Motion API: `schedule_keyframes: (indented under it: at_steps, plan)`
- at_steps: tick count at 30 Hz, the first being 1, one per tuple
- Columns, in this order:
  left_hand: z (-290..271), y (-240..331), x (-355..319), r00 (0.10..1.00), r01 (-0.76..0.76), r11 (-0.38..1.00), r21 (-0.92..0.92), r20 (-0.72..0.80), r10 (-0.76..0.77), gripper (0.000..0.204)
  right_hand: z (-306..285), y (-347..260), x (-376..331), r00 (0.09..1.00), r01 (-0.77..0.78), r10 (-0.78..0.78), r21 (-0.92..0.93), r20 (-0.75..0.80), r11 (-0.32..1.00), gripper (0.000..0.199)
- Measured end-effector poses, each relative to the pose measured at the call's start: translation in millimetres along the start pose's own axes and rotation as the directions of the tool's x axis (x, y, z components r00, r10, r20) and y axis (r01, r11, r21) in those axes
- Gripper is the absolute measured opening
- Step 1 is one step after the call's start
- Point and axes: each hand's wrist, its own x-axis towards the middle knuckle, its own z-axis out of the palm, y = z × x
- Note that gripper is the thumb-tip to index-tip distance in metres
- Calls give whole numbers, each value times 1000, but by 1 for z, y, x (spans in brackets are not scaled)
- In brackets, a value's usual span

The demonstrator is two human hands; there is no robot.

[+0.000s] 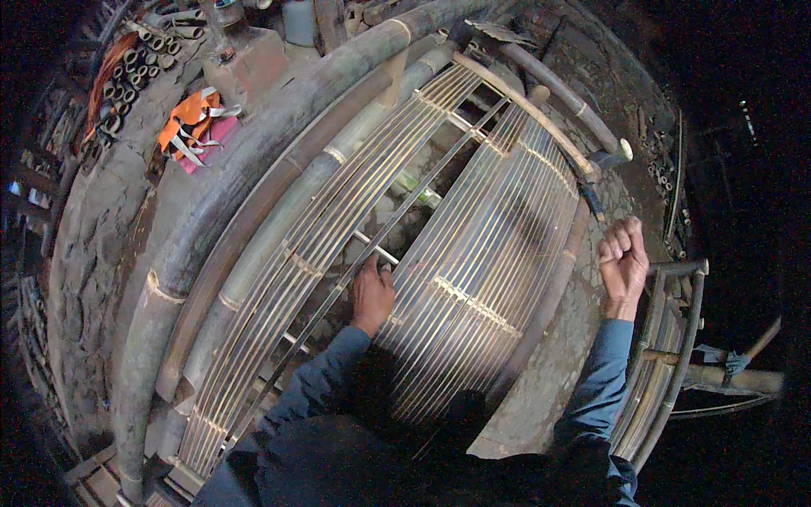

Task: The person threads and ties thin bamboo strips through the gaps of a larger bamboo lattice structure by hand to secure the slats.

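A bamboo bench seat (473,279) made of long narrow slats stretches before me, with an open lengthwise gap left of its middle. My left hand (372,297) is curled down at this gap, against the edge slat and near a pale crossbar (378,248). A single bamboo slat (405,205) runs along the gap beside its fingers; what they grip is partly hidden. My right hand (623,260) is raised in a fist beyond the bench's right side, and whatever it may hold is hidden. Above that fist lies a dark narrow piece (594,203) by the frame's end.
Thick bamboo poles (253,160) form the bench's left side. Further left lie an orange and pink bundle (196,127) with pale straps and a stack of cut bamboo tubes (135,72). Another bamboo frame (676,338) stands at the right, beside the rough grey floor (541,380).
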Motion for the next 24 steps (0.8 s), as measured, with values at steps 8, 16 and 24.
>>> schedule_keyframes:
  at_steps: [8, 16, 24]
  plan:
    - [36, -64, 19, 810, 542, 753, -373, 470, -350, 40, 70, 169, 35, 715, 81, 664, -969, 220, 234, 22]
    - [45, -82, 26, 883, 452, 609, -652, 423, -203, 46, 73, 270, 68, 757, 588, 509, -768, 410, -254, 10]
    - [38, -69, 30, 815, 570, 580, -582, 492, -307, 38, 81, 320, 56, 648, 742, 602, -566, 467, -359, 13]
